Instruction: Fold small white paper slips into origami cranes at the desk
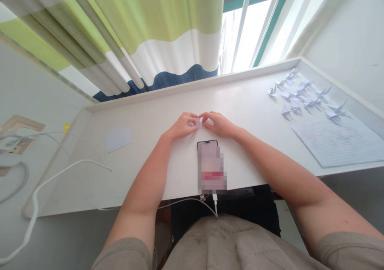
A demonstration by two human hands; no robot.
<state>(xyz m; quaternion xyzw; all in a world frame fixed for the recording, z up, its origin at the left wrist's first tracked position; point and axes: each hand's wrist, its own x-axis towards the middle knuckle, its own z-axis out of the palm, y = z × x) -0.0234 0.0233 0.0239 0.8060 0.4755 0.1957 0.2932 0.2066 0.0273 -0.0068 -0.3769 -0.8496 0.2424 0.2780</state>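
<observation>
White desk (240,102) here; just beyond the smartphone (208,158), the left hand (183,125) and right hand (219,124) meet, both pinching folded white paper (199,123), seemingly lying crosswise.

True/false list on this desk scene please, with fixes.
1. The bare left hand and bare right hand touch a small white paper piece. True.
2. A white cable meets the near end of the black-edged rectangular phone. True.
3. The phone lies beyond both hands. False: on their near side.
4. Folded white paper figures are beyond the written-on, lined white paper. True.
5. The figures are left of both hands. False: right.
</observation>
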